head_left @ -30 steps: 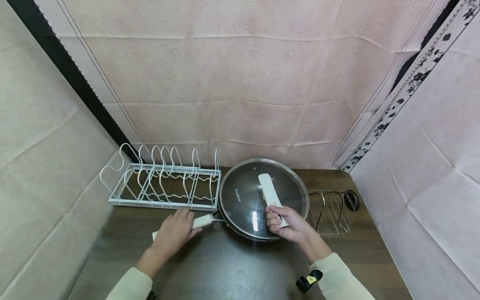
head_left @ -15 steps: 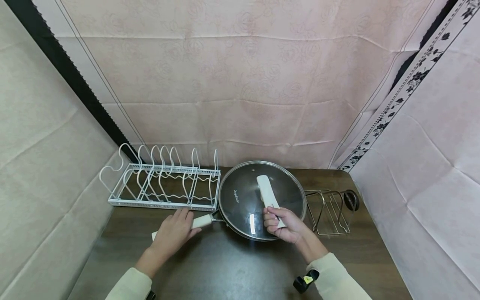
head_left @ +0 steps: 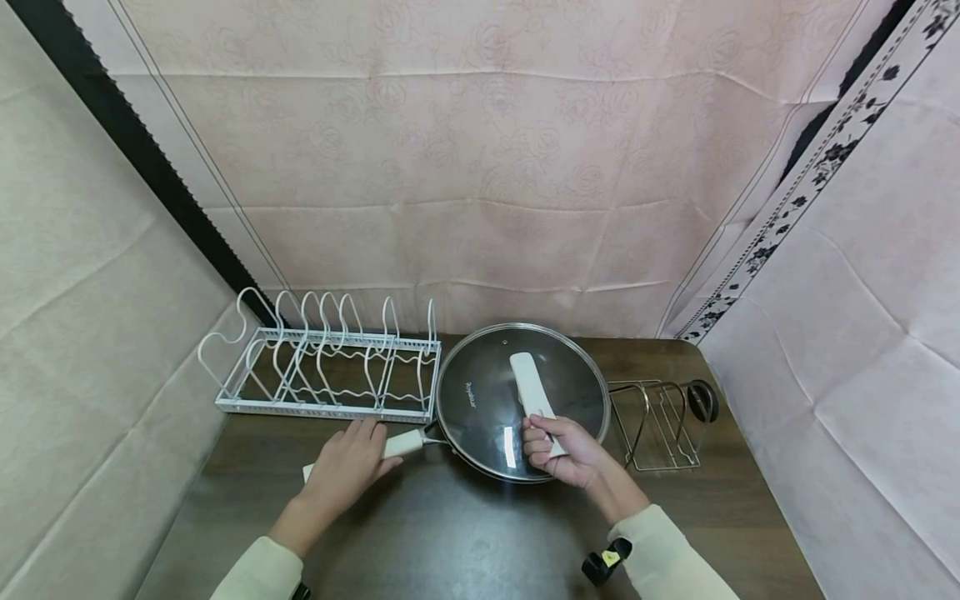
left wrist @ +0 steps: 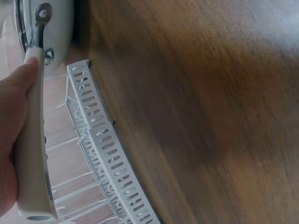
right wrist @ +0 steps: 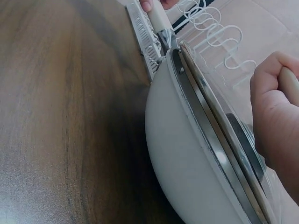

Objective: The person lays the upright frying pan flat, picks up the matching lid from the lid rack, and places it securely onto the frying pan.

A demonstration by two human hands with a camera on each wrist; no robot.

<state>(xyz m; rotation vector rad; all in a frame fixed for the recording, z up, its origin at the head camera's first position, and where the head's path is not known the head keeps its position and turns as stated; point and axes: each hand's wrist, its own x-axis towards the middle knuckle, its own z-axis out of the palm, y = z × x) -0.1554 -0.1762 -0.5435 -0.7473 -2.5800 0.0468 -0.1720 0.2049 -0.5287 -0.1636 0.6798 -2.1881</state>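
A white pan (head_left: 450, 442) with a glass lid (head_left: 480, 392) stands on the dark wooden table (head_left: 465, 533). My left hand (head_left: 348, 467) grips the pan's cream handle (head_left: 407, 442); the left wrist view shows the fingers of that left hand (left wrist: 11, 116) wrapped round this pan handle (left wrist: 32, 140). My right hand (head_left: 557, 450) grips the near end of the lid's white handle (head_left: 528, 383). In the right wrist view the lid's metal rim (right wrist: 210, 130) sits on the pan's body (right wrist: 187, 172), with the right hand (right wrist: 273, 107) above it.
A white wire dish rack (head_left: 322, 367) stands left of the pan against the back wall. A small metal wire rack (head_left: 660, 421) with a black knob (head_left: 703, 400) is on the pan's right. Fabric walls close in on three sides.
The lid and my right hand have shifted slightly to the left. My left hand stays on the pan handle.
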